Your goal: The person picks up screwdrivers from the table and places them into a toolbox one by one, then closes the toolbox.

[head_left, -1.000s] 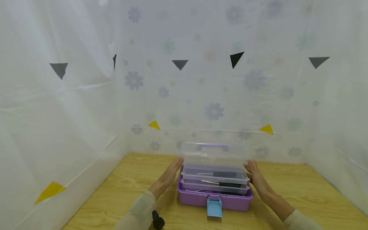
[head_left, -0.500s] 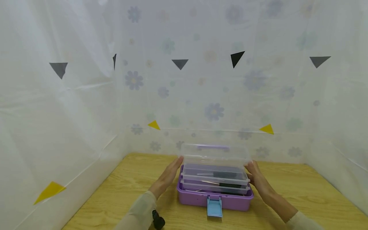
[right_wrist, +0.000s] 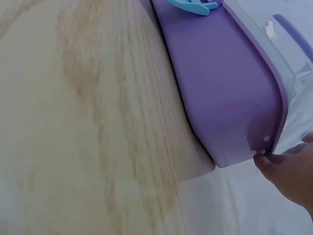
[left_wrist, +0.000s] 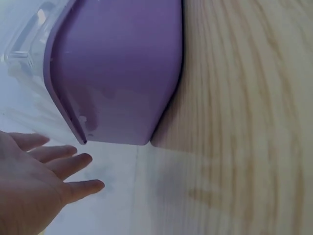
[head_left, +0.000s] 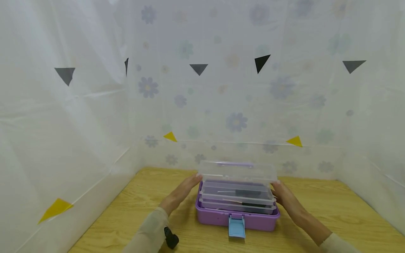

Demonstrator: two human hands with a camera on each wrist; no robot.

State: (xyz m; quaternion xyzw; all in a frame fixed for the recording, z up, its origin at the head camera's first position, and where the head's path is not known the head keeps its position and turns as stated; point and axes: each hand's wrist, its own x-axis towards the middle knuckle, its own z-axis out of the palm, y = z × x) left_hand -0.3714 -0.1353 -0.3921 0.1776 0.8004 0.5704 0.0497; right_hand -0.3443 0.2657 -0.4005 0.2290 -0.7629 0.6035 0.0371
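Observation:
A purple toolbox [head_left: 215,218] with a blue latch [head_left: 236,226] stands on the wooden table [head_left: 142,211]. Its clear lid [head_left: 237,171] is tilted low over clear inner trays [head_left: 237,195] that hold dark tools. My left hand [head_left: 185,189] lies with straight fingers against the lid's left end. My right hand [head_left: 282,195] touches the lid's right end. The left wrist view shows the left hand [left_wrist: 44,186] spread beside the purple toolbox [left_wrist: 122,73]. In the right wrist view the fingertips [right_wrist: 286,169] of my right hand sit at the rear corner of the purple toolbox [right_wrist: 230,88].
White sheeting with a faint flower print [head_left: 235,121] walls the table on three sides, with black and yellow triangles stuck on it. A black wrist device [head_left: 171,239] sits on my left sleeve. Bare wood lies left, right and in front of the box.
The clear lid has tilted down closer to the trays, and both hands have come down with it at its ends.

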